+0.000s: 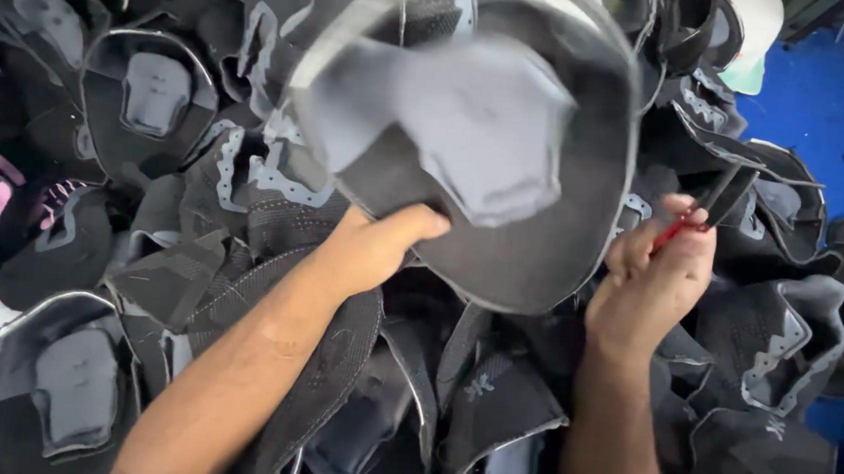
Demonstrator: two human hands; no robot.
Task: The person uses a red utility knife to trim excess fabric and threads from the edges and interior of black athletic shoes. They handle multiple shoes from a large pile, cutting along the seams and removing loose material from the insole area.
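Above the heap of black shoe uppers (409, 407), left hand (381, 249) clamps a raised upper (480, 141); right hand (651, 285) pinches a small red tool (682, 227).

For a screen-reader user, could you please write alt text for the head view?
The left hand lifts a black fabric shoe upper with grey lining over a heap of similar black uppers; the right hand grips a small red-handled tool.
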